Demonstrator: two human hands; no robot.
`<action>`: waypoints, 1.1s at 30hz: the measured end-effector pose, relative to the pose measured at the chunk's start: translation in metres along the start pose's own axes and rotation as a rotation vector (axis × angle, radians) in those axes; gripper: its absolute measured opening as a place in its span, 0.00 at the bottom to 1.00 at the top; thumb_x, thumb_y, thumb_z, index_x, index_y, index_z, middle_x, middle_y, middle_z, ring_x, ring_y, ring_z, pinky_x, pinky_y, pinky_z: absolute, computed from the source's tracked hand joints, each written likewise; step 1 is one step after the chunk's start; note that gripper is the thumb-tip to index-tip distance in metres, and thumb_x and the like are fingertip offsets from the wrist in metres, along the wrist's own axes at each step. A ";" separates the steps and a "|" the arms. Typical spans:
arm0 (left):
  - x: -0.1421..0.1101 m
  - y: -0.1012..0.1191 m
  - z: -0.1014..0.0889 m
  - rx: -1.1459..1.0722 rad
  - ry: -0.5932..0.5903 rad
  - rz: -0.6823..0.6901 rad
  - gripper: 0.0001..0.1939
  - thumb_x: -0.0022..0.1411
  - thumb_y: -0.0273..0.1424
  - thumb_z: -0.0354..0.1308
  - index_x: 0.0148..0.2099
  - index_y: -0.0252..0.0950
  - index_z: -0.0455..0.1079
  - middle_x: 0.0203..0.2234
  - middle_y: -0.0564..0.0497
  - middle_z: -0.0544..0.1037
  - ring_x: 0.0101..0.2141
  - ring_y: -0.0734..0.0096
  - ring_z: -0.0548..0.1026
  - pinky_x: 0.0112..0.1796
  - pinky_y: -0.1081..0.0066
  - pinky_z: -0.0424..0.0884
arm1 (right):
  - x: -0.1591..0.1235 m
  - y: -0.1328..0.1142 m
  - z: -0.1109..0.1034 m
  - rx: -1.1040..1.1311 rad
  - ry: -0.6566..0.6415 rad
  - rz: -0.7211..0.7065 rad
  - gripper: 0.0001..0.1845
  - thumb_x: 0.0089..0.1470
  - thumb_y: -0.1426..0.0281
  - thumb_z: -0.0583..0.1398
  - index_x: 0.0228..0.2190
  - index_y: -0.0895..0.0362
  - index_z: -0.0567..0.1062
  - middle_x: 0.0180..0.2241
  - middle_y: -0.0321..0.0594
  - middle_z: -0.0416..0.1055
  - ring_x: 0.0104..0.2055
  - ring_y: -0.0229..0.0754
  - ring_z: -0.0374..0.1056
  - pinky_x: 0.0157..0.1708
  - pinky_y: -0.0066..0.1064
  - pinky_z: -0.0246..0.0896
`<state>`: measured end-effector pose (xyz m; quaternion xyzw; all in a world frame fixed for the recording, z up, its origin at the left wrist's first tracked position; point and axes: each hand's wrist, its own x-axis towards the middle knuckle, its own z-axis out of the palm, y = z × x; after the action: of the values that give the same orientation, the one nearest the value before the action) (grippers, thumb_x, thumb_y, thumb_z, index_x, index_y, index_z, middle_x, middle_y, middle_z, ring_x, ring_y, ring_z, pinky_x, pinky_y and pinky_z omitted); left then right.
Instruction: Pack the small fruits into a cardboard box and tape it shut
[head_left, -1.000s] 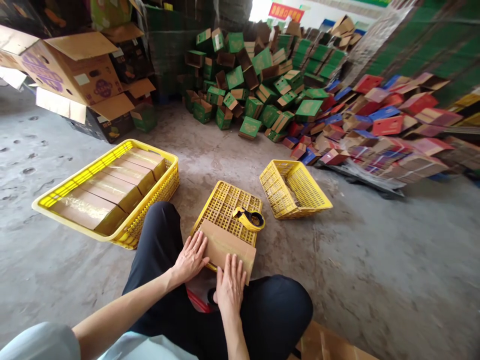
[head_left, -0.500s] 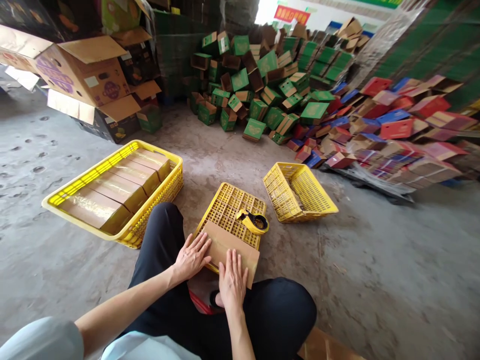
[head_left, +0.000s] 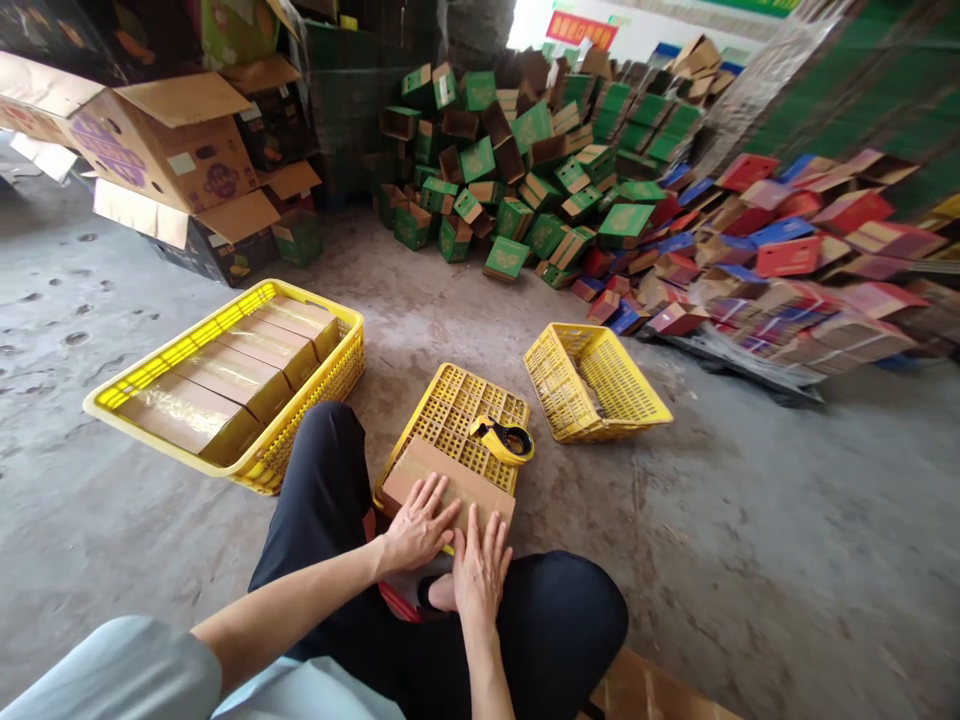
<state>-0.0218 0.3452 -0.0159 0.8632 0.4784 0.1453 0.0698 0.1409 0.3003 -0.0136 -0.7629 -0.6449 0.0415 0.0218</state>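
Note:
A brown cardboard box (head_left: 450, 474) lies across the near end of an upturned yellow plastic crate (head_left: 444, 408) between my knees. My left hand (head_left: 418, 526) rests flat on the box near its middle, fingers spread. Close beside it, my right hand (head_left: 480, 566) presses on the box's near right part, fingers stretched out and pointing away from me. Neither hand grips anything. Just beyond the box, a yellow and black tape dispenser (head_left: 504, 440) lies on the crate's grid.
To the left stands a yellow basket (head_left: 315, 408) holding several brown boxes (head_left: 251, 358). A smaller yellow basket (head_left: 626, 390) sits tilted at the right. Green cartons (head_left: 510, 258) and red and blue cartons (head_left: 787, 256) are heaped behind. Large fruit cartons (head_left: 180, 150) are stacked at back left.
My left hand has slid right along the box, from its left end toward the middle, closer to my right hand. My right hand has shifted slightly right. The tape dispenser stays put on the crate.

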 end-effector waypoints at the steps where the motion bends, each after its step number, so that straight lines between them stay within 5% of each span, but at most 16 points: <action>1: 0.003 0.003 0.001 -0.008 -0.010 0.029 0.30 0.76 0.46 0.51 0.75 0.45 0.59 0.75 0.40 0.54 0.73 0.42 0.52 0.68 0.44 0.55 | 0.002 -0.003 0.000 0.001 -0.002 -0.025 0.32 0.73 0.58 0.40 0.71 0.53 0.61 0.74 0.52 0.51 0.76 0.62 0.47 0.68 0.61 0.49; 7: 0.009 -0.027 -0.007 -0.017 -0.026 0.064 0.28 0.78 0.46 0.46 0.75 0.47 0.58 0.73 0.50 0.60 0.72 0.59 0.58 0.70 0.53 0.54 | 0.015 -0.015 -0.010 -0.013 0.024 -0.173 0.31 0.74 0.61 0.42 0.72 0.54 0.58 0.74 0.48 0.52 0.76 0.60 0.48 0.70 0.58 0.48; 14: 0.003 -0.075 -0.014 0.044 -0.005 -0.118 0.28 0.79 0.41 0.44 0.75 0.40 0.58 0.74 0.44 0.56 0.72 0.54 0.57 0.67 0.48 0.60 | 0.023 -0.040 -0.016 -0.031 -0.029 -0.080 0.33 0.74 0.57 0.45 0.72 0.59 0.58 0.74 0.54 0.51 0.75 0.65 0.48 0.69 0.59 0.49; 17: 0.002 -0.078 -0.009 0.021 0.015 -0.087 0.28 0.78 0.35 0.44 0.75 0.33 0.57 0.74 0.39 0.55 0.73 0.52 0.53 0.65 0.50 0.64 | 0.031 -0.067 -0.011 0.031 -0.058 -0.208 0.31 0.74 0.61 0.45 0.73 0.54 0.56 0.75 0.48 0.50 0.76 0.62 0.45 0.71 0.60 0.46; 21: 0.002 -0.081 -0.006 0.008 0.066 0.019 0.28 0.77 0.29 0.44 0.75 0.30 0.56 0.73 0.38 0.59 0.74 0.52 0.48 0.69 0.46 0.57 | 0.043 -0.083 -0.012 0.105 -0.081 -0.340 0.30 0.74 0.65 0.42 0.73 0.50 0.53 0.75 0.41 0.49 0.77 0.53 0.44 0.72 0.58 0.42; 24: 0.003 -0.083 -0.006 -0.006 0.111 0.031 0.28 0.78 0.31 0.43 0.75 0.30 0.54 0.73 0.36 0.58 0.74 0.52 0.48 0.70 0.44 0.56 | 0.048 -0.056 -0.017 0.094 -0.071 -0.247 0.31 0.74 0.60 0.44 0.73 0.50 0.55 0.75 0.43 0.49 0.77 0.55 0.44 0.72 0.61 0.40; 28: 0.000 -0.083 0.000 -0.095 0.119 -0.041 0.30 0.79 0.38 0.43 0.77 0.31 0.48 0.74 0.33 0.54 0.74 0.50 0.47 0.69 0.45 0.60 | 0.043 0.011 -0.015 0.190 -0.038 0.048 0.38 0.71 0.48 0.45 0.74 0.53 0.53 0.76 0.45 0.42 0.78 0.61 0.38 0.71 0.64 0.42; 33: 0.000 -0.084 0.012 -0.273 0.061 -0.283 0.35 0.78 0.45 0.43 0.78 0.32 0.41 0.74 0.29 0.49 0.72 0.43 0.55 0.62 0.51 0.70 | 0.034 0.052 0.013 0.819 -0.050 0.326 0.57 0.62 0.36 0.48 0.74 0.65 0.47 0.71 0.59 0.56 0.72 0.60 0.59 0.67 0.49 0.59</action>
<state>-0.0859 0.3901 -0.0487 0.7650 0.5728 0.2235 0.1915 0.1961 0.3252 -0.0324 -0.7816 -0.4469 0.3150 0.3002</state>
